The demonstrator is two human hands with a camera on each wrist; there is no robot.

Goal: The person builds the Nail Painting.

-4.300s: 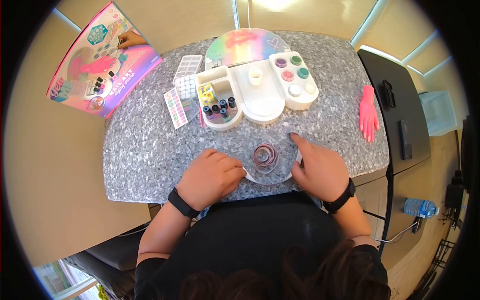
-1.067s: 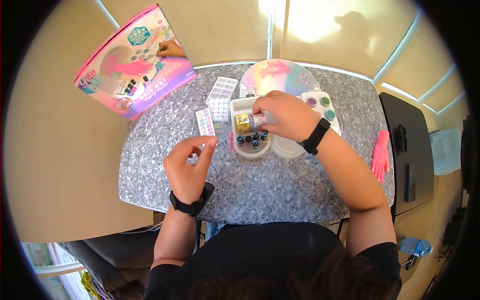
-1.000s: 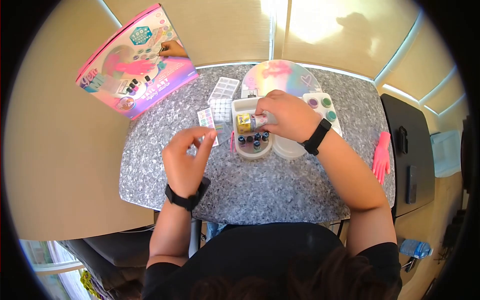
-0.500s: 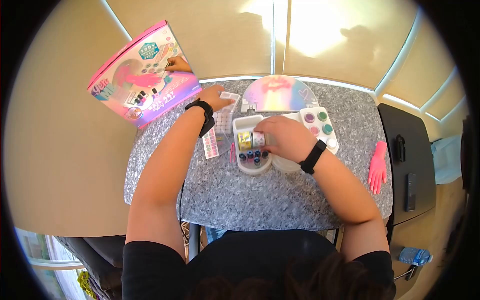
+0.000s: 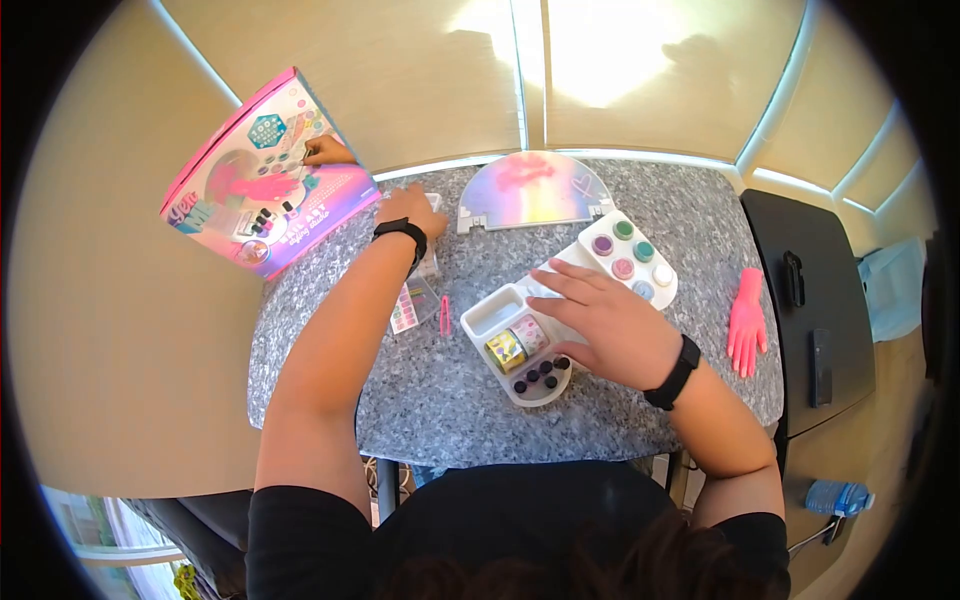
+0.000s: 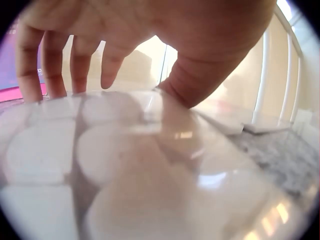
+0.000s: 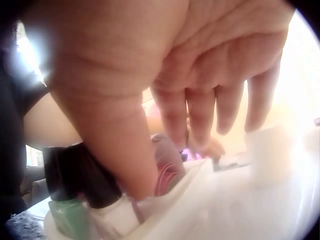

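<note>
The white tray [image 5: 497, 312] has turned aslant on the bench [image 5: 430, 410], long axis near-left to far-right, beneath the nearer right hand [image 5: 630, 335], fingers spread, gripping nothing; the left hand [image 5: 412, 205] meets the clear case [image 6: 150, 175], its hold unclear.

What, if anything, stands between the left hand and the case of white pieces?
Nothing visible: in the left wrist view, the left hand arches over the glossy case, fingertips at its far edge, with no other object between.
</note>
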